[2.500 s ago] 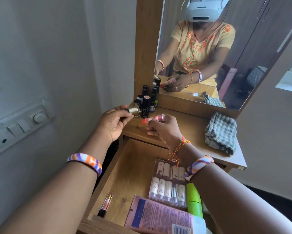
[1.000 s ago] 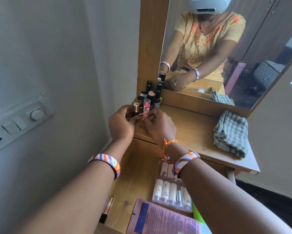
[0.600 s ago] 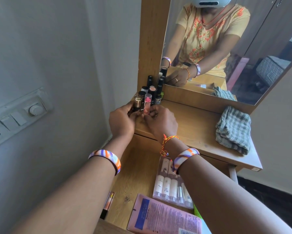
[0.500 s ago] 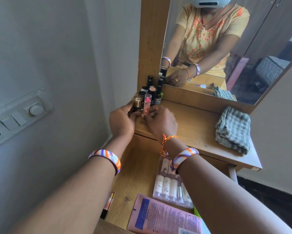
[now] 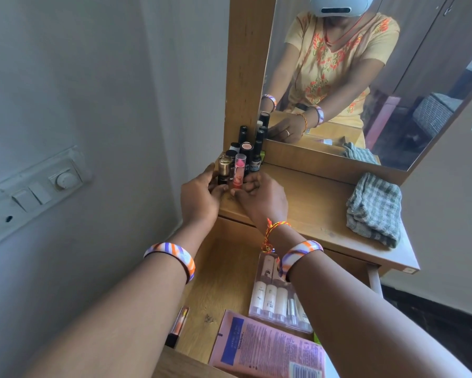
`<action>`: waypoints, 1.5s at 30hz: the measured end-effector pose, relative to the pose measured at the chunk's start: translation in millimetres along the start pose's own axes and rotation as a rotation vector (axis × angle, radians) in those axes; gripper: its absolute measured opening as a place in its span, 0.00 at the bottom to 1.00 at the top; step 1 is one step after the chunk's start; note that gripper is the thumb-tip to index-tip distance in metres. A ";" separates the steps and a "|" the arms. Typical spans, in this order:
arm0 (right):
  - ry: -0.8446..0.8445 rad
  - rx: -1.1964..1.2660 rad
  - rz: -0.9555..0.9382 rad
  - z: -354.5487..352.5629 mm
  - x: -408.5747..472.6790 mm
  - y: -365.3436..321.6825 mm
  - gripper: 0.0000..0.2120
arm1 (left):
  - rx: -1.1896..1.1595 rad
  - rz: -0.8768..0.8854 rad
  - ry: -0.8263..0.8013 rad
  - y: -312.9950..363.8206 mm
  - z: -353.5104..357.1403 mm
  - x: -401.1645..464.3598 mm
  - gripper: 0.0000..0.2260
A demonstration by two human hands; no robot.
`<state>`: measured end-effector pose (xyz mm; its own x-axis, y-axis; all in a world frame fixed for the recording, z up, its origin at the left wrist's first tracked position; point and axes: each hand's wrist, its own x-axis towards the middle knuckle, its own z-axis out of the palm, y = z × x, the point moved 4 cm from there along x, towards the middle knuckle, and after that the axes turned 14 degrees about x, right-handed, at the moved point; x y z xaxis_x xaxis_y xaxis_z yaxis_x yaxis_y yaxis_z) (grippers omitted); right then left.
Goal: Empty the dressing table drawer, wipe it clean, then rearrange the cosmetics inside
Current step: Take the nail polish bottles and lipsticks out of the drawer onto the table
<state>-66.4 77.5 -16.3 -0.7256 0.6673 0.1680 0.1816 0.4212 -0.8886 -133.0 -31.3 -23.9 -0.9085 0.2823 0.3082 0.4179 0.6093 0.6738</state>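
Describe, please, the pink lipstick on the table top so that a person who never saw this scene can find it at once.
Find the wooden mirror frame; at its foot, on the table top, stands a cluster of small dark cosmetic tubes. At the front of that cluster, between the two hands, stands the pink lipstick, right of a gold-capped bottle. Its clear cap and bright pink colour set it apart.

You get soft daylight, brightest in the mirror [image 5: 365,77]; wide-angle bending at edges, near forearms slightly blurred.
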 end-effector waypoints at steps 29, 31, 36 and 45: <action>-0.974 -0.721 -0.629 70.3 -171.2 12.5 0.22 | 0.021 -0.097 -0.298 -42.4 -19.6 -67.1 0.08; -0.962 -0.747 -0.609 69.3 -170.3 16.1 0.19 | 0.043 -0.074 -0.311 -39.0 -19.5 -67.1 0.07; -0.977 -0.710 -0.536 54.1 -160.6 18.7 0.13 | 0.068 -0.019 -0.324 -31.3 -21.8 -63.9 0.05; -0.520 -0.259 -0.195 -11.1 -78.5 -13.5 0.08 | -0.307 0.051 -0.536 14.5 -41.5 -45.5 0.03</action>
<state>-4.6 26.2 -12.8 -0.9787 0.2030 0.0288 0.1209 0.6848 -0.7186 -85.7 -66.1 -0.3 -0.7266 0.6868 0.0184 0.3685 0.3670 0.8541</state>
